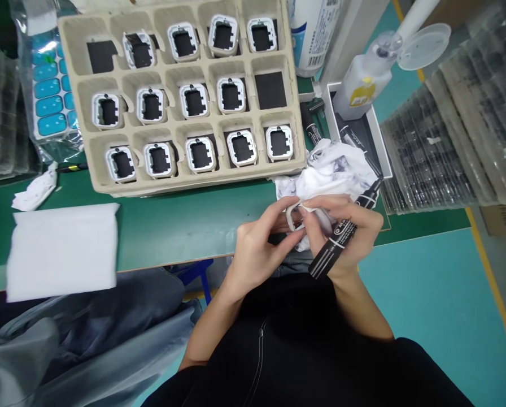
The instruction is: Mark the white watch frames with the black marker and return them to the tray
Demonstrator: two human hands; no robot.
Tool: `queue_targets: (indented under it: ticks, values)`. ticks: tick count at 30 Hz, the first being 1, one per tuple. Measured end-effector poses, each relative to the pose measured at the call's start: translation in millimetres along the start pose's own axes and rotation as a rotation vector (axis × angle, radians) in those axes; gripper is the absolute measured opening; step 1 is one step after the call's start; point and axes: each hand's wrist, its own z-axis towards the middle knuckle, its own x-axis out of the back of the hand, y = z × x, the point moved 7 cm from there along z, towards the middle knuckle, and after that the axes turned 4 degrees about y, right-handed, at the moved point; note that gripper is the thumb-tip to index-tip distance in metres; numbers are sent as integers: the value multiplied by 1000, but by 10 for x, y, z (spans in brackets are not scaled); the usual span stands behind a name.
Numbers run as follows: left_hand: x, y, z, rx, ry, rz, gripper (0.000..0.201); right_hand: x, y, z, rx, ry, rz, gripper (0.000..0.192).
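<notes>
My left hand pinched a small white square plastic frame at the near table edge, while my right hand gripped a black marker pen and pressed a crumpled white cloth to the frame. I judged I was wiping it; next, seating it in a vacant pocket of the far beige pulp tray called for care.

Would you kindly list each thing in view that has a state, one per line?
Pulp tray: thirteen cells hold white frames, two show only black.
White frame: off the tray, held by both hands.
Left hand: fingers closed on the frame.
Right hand: grips frame, cloth and marker.
Black marker: capped end not visible, tucked in the right hand.
White cloth: crumpled.
Clear bottle: lid flipped open.
White sheet: lying flat.
</notes>
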Motion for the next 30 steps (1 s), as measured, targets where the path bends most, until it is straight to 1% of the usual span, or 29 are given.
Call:
queue_targets:
  ticks: [2,6,8,11,13,14,17,20,23,25,27,30]
  values:
    - [-1,-9,-4,1,2,11,52,-3,6,-9,-20,-1,-1,38]
    - [1,15,6,-36,0,-12,51,11,-5,0,-63,8,46,45]
    - [6,23,16,-40,4,-6,49,11,8,30,-132,-15,93,45]
    - [10,24,26,-24,7,6,48,-2,46,78,-267,-85,149,42]
    - [10,21,28,-11,9,-7,48,-7,61,95,-313,-121,149,41]
    - [10,17,29,-2,8,-18,48,2,65,97,-316,-117,138,40]
    - [8,6,29,18,3,-53,52,46,65,70,-266,-43,90,38]
    - [3,-12,28,39,-12,-52,55,57,46,10,-171,6,87,48]
    - [3,-25,23,58,-22,-51,56,47,12,-17,-75,4,110,61]
    - [5,-27,22,66,-24,-58,56,59,-31,0,6,13,84,63]
    - [7,-26,24,71,-23,-65,56,63,-53,30,50,6,32,62]
    - [6,-27,35,83,-21,-87,57,43,-39,51,60,-52,-22,54]
